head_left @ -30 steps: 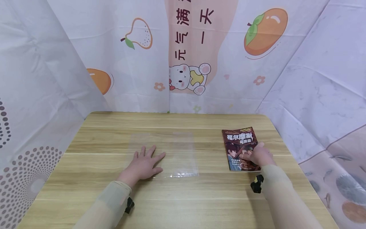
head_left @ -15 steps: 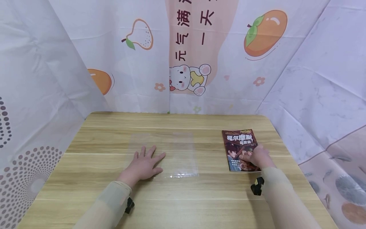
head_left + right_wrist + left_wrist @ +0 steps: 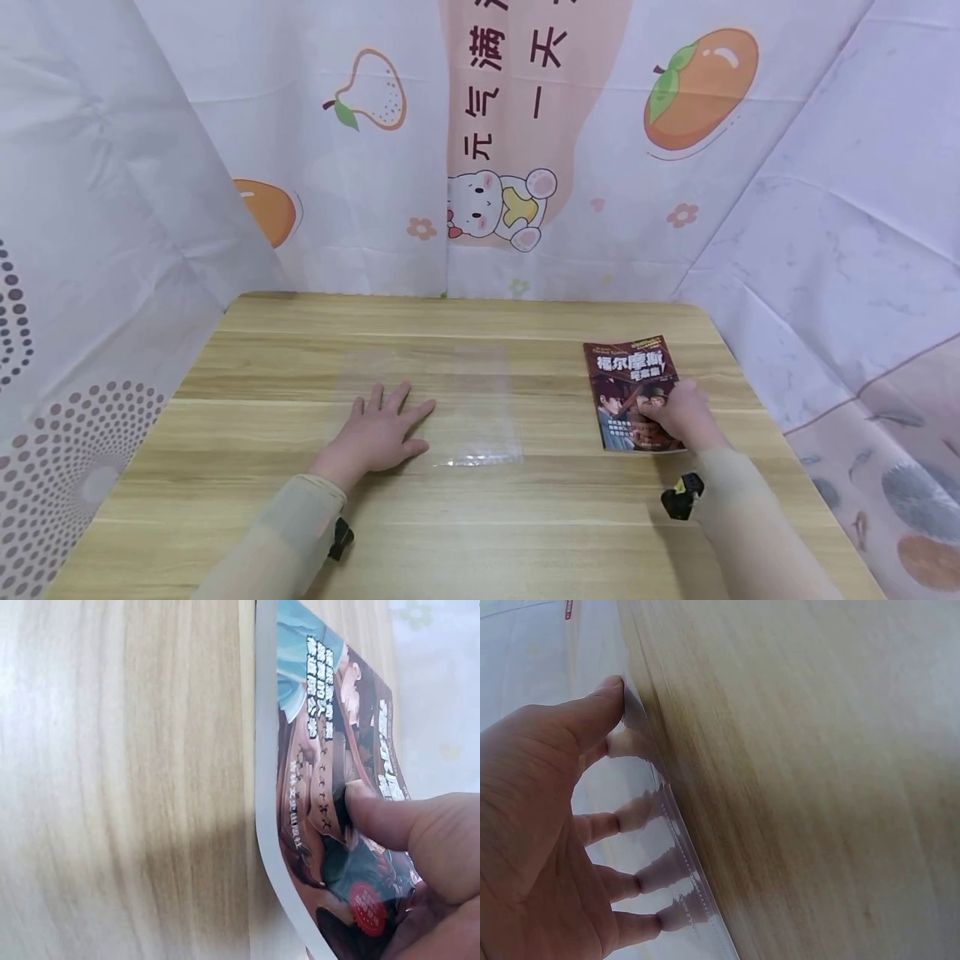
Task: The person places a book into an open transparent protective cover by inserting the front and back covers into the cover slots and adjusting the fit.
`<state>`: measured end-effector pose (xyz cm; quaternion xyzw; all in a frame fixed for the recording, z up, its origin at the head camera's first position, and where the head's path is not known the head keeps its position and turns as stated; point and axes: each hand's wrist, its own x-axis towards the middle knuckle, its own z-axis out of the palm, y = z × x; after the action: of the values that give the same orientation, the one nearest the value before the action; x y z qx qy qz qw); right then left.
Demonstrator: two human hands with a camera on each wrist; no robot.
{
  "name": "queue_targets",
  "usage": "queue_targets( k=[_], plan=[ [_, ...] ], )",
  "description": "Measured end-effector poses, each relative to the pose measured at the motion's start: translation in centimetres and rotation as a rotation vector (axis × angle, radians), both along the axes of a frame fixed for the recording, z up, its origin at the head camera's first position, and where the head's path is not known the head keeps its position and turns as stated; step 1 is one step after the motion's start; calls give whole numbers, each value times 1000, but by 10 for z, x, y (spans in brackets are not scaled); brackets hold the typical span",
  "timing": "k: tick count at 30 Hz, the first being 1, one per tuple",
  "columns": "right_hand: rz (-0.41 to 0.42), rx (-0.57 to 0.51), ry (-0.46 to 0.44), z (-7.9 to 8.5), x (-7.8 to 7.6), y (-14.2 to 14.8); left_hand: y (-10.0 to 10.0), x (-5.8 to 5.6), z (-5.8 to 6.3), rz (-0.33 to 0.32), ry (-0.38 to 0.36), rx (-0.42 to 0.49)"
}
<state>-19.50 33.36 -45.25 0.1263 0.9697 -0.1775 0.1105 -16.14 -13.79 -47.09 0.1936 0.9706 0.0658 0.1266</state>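
Observation:
On the left of the table, my left hand [image 3: 375,435] rests with spread fingers on a clear plastic sheet [image 3: 476,400]. In the left wrist view the straight fingertips touch the sheet, and the thumb [image 3: 600,712] lies at its edge. A thin paperback book [image 3: 622,379] with a dark red illustrated cover and white Chinese title lies face up at the right. My right hand [image 3: 686,414] grips its right side near the lower corner, thumb [image 3: 382,817] on the cover. The other fingers are mostly hidden at the side edge. The book's corner bends upward in the right wrist view.
The wooden table [image 3: 480,533] has light grain. A white curtain [image 3: 375,183] with fruit and bear prints hangs behind its far edge, and more cloth hangs at both sides. Each wrist wears a small black device [image 3: 681,497].
My right thumb has shifted slightly to the right on the cover, and the right wrist has turned a little. The left hand, the sheet and the book stay nearly in place.

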Motion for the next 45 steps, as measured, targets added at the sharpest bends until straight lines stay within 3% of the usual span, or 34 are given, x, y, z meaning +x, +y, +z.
queue_targets(
  k=[8, 15, 26, 35, 45],
  plan=[
    [15, -136, 100, -1, 4, 4, 1, 0, 1, -8, 19, -6],
    [4, -207, 57, 5, 3, 5, 2, 0, 0, 2, 36, 1],
    [39, -299, 74, 17, 4, 3, 8, 0, 0, 14, 33, 5],
    [30, -442, 92, 32, 7, -1, 15, 1, 6, 8, 48, 9],
    [45, -583, 140, 47, 6, -12, 23, 2, 6, -1, 71, -3]
  ],
)
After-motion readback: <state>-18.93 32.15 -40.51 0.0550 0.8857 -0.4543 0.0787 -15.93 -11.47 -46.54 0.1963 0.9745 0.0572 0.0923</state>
